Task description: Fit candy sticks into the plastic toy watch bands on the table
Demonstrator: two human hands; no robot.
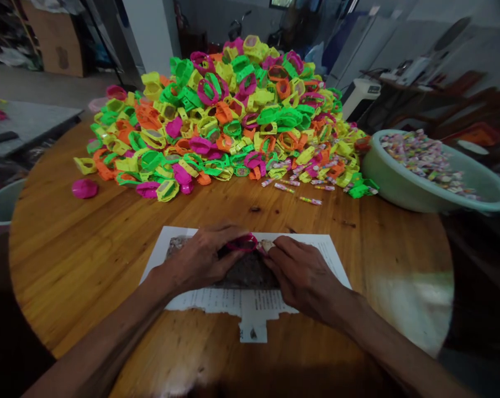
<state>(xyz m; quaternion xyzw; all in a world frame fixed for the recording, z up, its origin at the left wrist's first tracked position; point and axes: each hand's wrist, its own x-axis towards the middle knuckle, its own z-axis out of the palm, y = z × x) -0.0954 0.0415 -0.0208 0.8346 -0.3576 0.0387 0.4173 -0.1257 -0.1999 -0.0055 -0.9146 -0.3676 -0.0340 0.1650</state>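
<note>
My left hand (200,255) is closed round a magenta plastic toy watch (250,242), holding it just above a dark, speckled flat slab (247,275). At the watch's right end, my right hand (305,268) pinches a small wrapped candy roll (266,246). The candy's tip touches or nearly touches the watch; my fingers hide the exact contact. Under the slab lies a printed paper sheet (225,298) with a torn lower edge.
A big heap of green, yellow, orange and magenta toy watches (216,124) covers the table's back. Several candy rolls (310,200) lie before it. A pale green basin (419,193) of candy rolls stands at right. One magenta watch (84,188) lies apart on the left.
</note>
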